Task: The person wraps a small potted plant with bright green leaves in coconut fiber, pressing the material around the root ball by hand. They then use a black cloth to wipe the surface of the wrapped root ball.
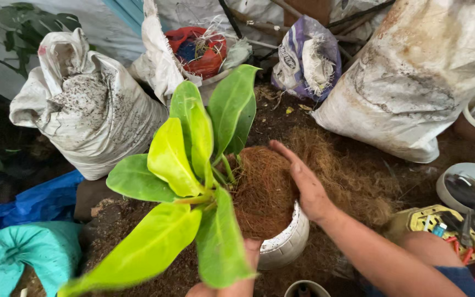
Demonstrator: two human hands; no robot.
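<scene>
The plant (193,181) with its big yellow-green leaves sits in a white pot (284,242) near the middle of the shot, and the pot is heaped with brown coconut fibre (262,192) around the stems. The right hand (303,184) lies flat on that fibre, fingers spread and pressing it down on the far side of the pot. The left hand (237,280) is at the near rim, mostly hidden under the leaves, so I can't tell if it's gripping or just steadying. Looks to me like the packing stage of potting: fibre's in, now it gets firmed. Next bit probably calls for pressing evenly round the stems without snapping them, while the pot stays put. More loose fibre (347,165) is spread over the ground behind. Dirty white sacks (92,110) ring the spot, and red-handled pliers (471,250) lie off to the right.
</scene>
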